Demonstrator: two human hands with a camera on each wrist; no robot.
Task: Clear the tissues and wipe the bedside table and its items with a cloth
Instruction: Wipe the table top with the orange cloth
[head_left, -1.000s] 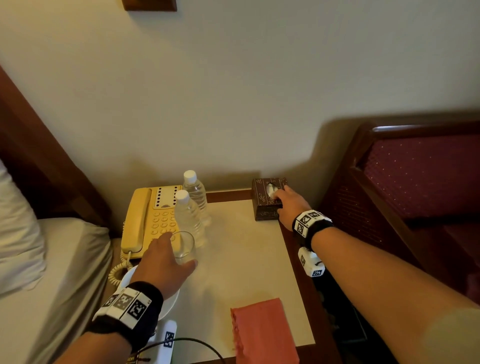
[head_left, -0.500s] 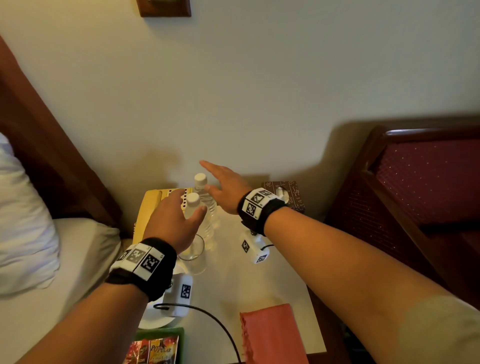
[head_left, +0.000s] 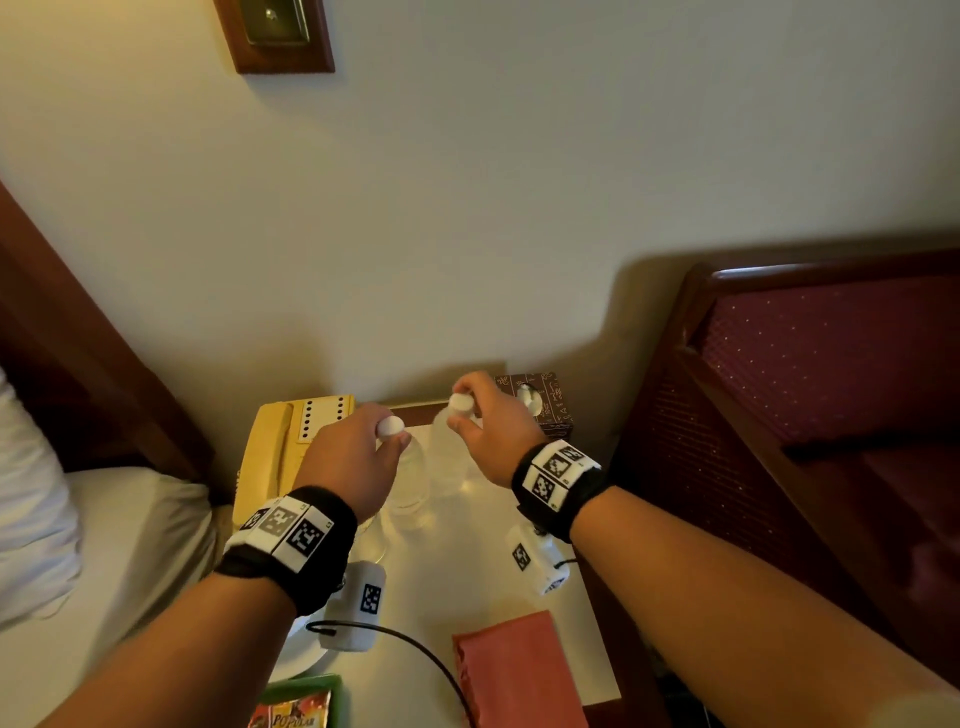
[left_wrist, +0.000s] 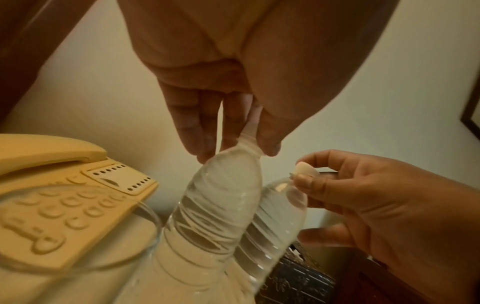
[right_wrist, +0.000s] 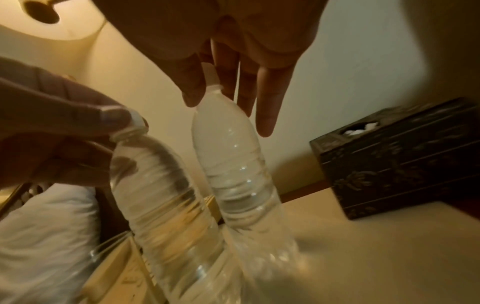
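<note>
Two clear water bottles with white caps stand side by side at the back of the bedside table (head_left: 467, 587). My left hand (head_left: 387, 436) pinches the cap and neck of the left bottle (left_wrist: 226, 205). My right hand (head_left: 462, 410) pinches the cap of the right bottle (right_wrist: 233, 164). The bottles' lower parts are blurred. A dark carved tissue box (head_left: 540, 402) with white tissue in its slot sits at the back right corner. A folded red cloth (head_left: 514, 670) lies at the table's front right.
A yellow telephone (head_left: 291, 441) sits at the back left, with a drinking glass (left_wrist: 145, 226) in front of it. A white plate (head_left: 301, 654) and a snack packet (head_left: 296, 712) are at the front left. A bed lies left, a red chair (head_left: 805, 389) right.
My right hand left the tissue box and moved left onto the right bottle's cap. My left hand left the glass and took the left bottle's cap.
</note>
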